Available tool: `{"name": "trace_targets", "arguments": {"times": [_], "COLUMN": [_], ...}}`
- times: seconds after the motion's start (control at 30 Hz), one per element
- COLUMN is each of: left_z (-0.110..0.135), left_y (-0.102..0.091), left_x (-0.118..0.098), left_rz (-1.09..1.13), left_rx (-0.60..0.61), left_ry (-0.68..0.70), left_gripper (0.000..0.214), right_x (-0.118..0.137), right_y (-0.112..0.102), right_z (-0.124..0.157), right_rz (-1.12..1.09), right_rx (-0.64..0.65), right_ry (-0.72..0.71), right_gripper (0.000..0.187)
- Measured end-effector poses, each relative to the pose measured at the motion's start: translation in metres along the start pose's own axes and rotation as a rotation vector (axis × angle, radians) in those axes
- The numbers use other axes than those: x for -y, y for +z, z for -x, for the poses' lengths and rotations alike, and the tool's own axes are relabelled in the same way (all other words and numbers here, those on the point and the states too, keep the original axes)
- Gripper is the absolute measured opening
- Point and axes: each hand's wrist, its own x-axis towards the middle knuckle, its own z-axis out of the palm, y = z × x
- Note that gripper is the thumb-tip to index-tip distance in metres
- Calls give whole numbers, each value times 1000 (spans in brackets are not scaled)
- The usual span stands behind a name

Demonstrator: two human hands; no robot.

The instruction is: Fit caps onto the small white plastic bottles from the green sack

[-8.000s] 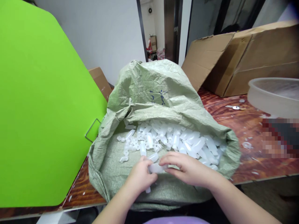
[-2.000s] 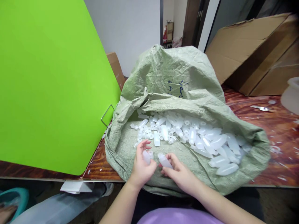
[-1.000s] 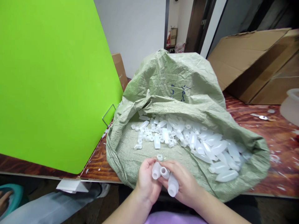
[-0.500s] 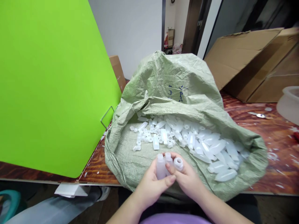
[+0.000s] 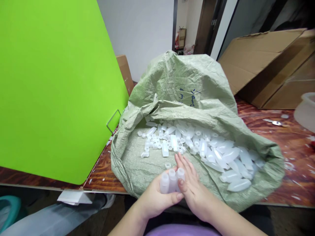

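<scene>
My left hand (image 5: 157, 200) is closed round three small translucent white plastic bottles (image 5: 171, 179), held upright side by side with their necks up. My right hand (image 5: 193, 188) rests flat against the right side of the bottles, fingers stretched out and together. Both hands hover over the near edge of an open green woven sack (image 5: 187, 95). Inside the sack lies a heap of several more white bottles and caps (image 5: 197, 144). A single small cap (image 5: 168, 165) lies just beyond my fingers.
A large bright green board (image 5: 54, 85) stands at the left, with a wire stand (image 5: 112, 121) by the sack. Cardboard boxes (image 5: 268, 65) lie at the back right. A spoon (image 5: 274, 122) and a white tub (image 5: 306, 109) sit on the brown patterned table (image 5: 295, 147).
Two seconds ago each hand held one bottle apart. They came together, and now all three bottles stand in my left hand while my right hand has flattened against them.
</scene>
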Motion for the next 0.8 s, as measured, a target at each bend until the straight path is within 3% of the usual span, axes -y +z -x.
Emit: {"name": "trace_targets", "arguments": {"times": [0.33,0.4,0.53,0.7,0.8], "left_z": [13,18,28,26,20], "left_y": [-9,-17,-39,-51,-48], "left_x": [-1,-2,-1,4,5], "left_rz": [-360,-550,-835,-1018,-1052], "left_rx": [-323,-454,-680,-583,-607], "left_ry": [-41,49,232,211,102], "left_gripper": [32,28,21,28,23], "right_x": [12,12,9,9,9], "right_y": [-1,-8,-25,-9,7], "right_z": [-7,-12,-25,-39,-48], "right_rz": [48,-10,-4,301,396], "right_rx": [53,17,-68,13,41], "right_ry": [-98,-97,90,19,7], "right_gripper": [57,55,44,57,33]}}
